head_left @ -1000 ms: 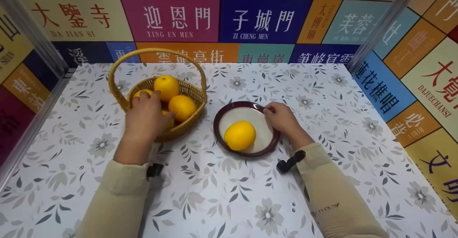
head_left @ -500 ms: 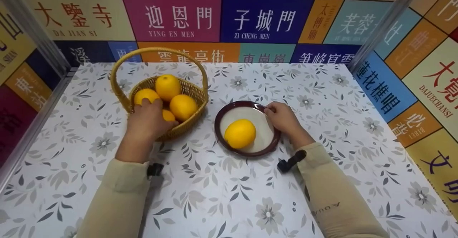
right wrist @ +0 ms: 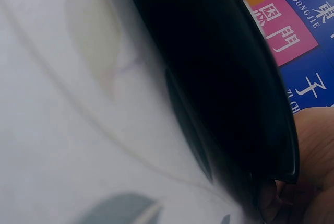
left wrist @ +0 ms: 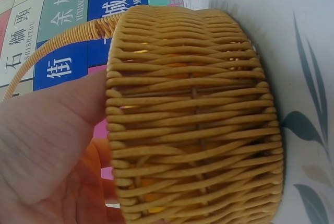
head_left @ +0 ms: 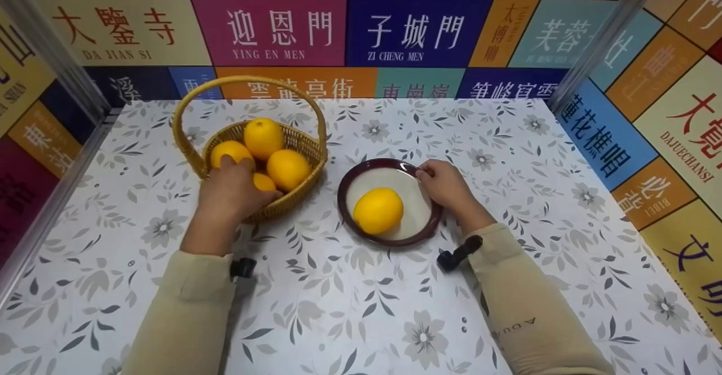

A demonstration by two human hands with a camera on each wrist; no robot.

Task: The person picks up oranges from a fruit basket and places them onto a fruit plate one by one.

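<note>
My left hand (head_left: pixel 228 192) reaches over the near rim of a wicker basket (head_left: pixel 282 210), its fingers curled around the nearest orange (head_left: pixel 263 181). Much of that fruit is hidden under the palm. Several more oranges (head_left: pixel 288 170) lie in the basket. In the left wrist view the woven wall (left wrist: pixel 193 114) covers the fingertips and most of the fruit. To the right, my right hand (head_left: pixel 445 186) pinches the upper right rim of a white plate (head_left: pixel 414 208) with a dark red border. One orange (head_left: pixel 378 210) rests on the plate. The plate's dark outside (right wrist: pixel 214 67) fills the right wrist view.
A tall arched handle (head_left: pixel 248 78) rises over the basket. Under everything spreads a table with a white floral cloth (head_left: pixel 366 307). Panels with large lettering (head_left: pixel 276 28) wall off the back and both sides.
My left hand has shifted slightly down and its fingers have drawn in, uncovering more of the orange at the basket's left. The right hand and the plate stay put.
</note>
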